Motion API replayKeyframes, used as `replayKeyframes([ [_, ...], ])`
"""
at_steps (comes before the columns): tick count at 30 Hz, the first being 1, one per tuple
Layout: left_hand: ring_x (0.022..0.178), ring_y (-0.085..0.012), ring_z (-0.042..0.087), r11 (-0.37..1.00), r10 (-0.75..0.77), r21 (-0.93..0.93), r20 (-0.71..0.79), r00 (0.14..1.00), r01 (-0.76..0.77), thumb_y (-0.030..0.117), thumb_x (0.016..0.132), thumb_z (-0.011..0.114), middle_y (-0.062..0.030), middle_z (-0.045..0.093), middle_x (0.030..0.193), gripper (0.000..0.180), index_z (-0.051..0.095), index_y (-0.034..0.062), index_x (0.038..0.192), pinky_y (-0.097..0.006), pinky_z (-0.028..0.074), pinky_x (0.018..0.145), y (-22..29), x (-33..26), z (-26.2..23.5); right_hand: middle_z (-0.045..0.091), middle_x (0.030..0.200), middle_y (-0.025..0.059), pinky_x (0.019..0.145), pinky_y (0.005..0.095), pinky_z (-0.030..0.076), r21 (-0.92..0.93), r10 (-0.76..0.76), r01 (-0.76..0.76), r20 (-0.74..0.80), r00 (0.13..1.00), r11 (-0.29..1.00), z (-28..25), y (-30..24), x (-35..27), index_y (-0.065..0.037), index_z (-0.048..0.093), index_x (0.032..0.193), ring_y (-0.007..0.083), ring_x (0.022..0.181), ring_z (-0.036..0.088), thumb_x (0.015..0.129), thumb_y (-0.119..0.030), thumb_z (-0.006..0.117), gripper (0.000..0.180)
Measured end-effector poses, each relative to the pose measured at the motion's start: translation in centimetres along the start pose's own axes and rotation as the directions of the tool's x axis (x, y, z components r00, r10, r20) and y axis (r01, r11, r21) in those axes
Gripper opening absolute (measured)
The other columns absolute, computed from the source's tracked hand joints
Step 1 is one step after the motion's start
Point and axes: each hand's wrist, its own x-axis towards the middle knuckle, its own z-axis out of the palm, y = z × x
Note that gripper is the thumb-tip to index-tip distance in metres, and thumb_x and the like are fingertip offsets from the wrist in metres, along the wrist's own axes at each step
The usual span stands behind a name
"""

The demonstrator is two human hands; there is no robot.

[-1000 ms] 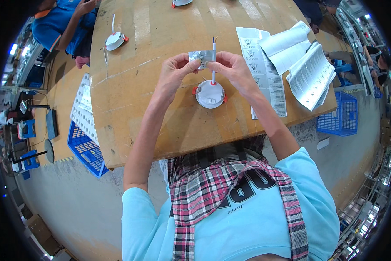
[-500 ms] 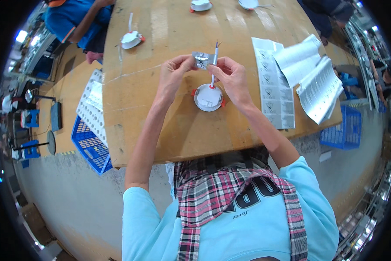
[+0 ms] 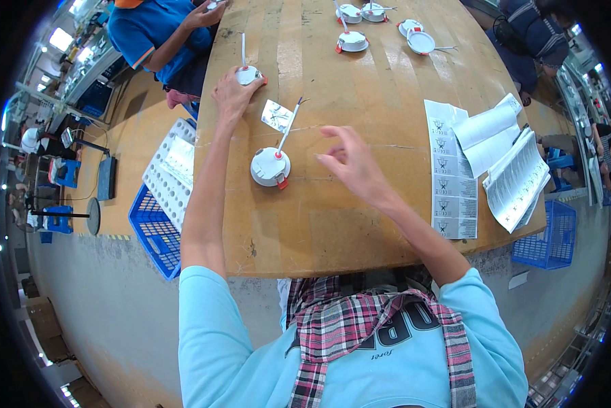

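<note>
A round white downlight with a red clip stands on the brown table, its cable rising at a tilt. A white label hangs like a flag from that cable. Farther off at the left, my left hand has its fingers around a second downlight, whose cable points away from me. My right hand hovers over the table to the right of the labelled light. Its fingers are bent and apart, with nothing between them.
Several more downlights sit at the table's far side. To the right lie a label sheet and creased sheets. Blue baskets stand by both sides. A co-worker in a blue shirt is at the far left.
Both hands have let go of the label, which now hangs on the cable. My left hand has moved away to the far-left downlight and taken hold; my right hand has drawn back, apart from the cable.
</note>
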Motion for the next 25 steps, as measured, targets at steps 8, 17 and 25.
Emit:
replayKeyframes([
  [8,0.088,-0.019,0.063,0.763,0.203,-0.598,-0.14,0.969,-0.246,0.034,0.075,0.077,-0.0143,0.067,0.097,0.054,0.059,-0.0015,0.112,-0.03,0.048,0.083,10.6,-1.4,-11.7,0.062,0.097,0.0124,0.078,0.0316,0.05,-0.32,-0.035,-0.054,-0.265,0.963,0.946,-11.7,0.0,-6.0,0.0,0.061,0.102,0.0232,0.086,0.062,0.086,-0.005,0.06,0.017],
  [17,0.106,-0.0329,0.052,0.792,0.447,-0.55,0.226,0.865,-0.266,0.03,0.073,0.077,-0.0189,0.054,0.114,0.062,0.051,-0.0004,0.121,-0.041,0.041,0.092,16.8,-14.0,-3.3,0.048,0.111,0.0158,0.097,0.039,0.04,-0.669,-0.173,-0.035,-0.242,0.955,0.742,-12.6,3.0,-10.9,0.002,0.056,0.105,0.0318,0.112,0.047,0.082,-0.005,0.061,0.025],
  [25,0.127,-0.0367,0.035,0.88,0.357,-0.343,0.018,0.934,-0.33,0.034,0.076,0.074,-0.0197,0.039,0.136,0.082,0.033,-0.0014,0.138,-0.045,0.028,0.106,15.7,-13.5,-2.7,0.043,0.123,0.0129,0.107,0.047,0.028,-0.545,-0.067,-0.056,-0.204,0.977,0.836,-5.9,1.6,-11.0,-0.002,0.054,0.117,0.0328,0.125,0.035,0.077,-0.01,0.069,0.043],
])
